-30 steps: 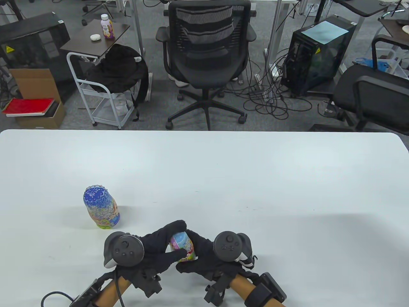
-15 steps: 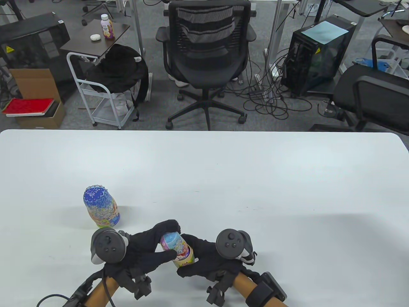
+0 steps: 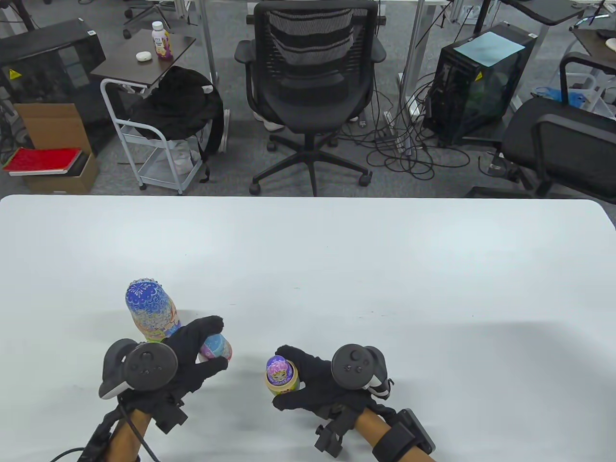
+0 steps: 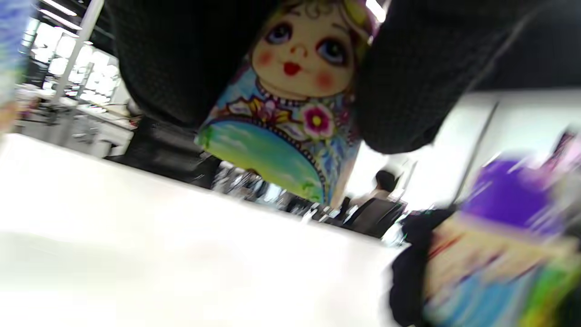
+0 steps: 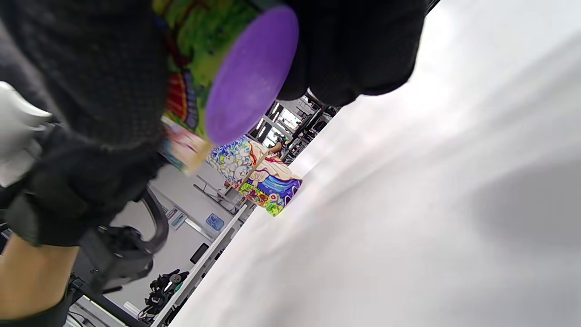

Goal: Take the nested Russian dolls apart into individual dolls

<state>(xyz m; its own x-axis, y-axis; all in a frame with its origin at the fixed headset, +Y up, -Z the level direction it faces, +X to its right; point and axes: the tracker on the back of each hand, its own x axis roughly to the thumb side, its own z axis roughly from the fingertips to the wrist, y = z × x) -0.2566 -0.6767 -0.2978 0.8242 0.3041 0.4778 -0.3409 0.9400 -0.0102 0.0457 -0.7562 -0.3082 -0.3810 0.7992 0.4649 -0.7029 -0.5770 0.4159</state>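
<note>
Doll halves apart, smaller doll exposed

At lower centre of the table view, the gloved right hand (image 3: 313,385) gripped the painted wooden doll base (image 3: 283,383) holding a purple-headed inner doll (image 3: 278,369); the left hand (image 3: 195,349) held the face-painted blue top half (image 3: 216,347) just above the white table (image 3: 337,269). Setting the top down beside the large blue-capped doll (image 3: 151,313) would free a hand.

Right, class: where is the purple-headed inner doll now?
Table view: the purple-headed inner doll sits in the lower shell half that the right hand holds, near the table's front edge.
</note>
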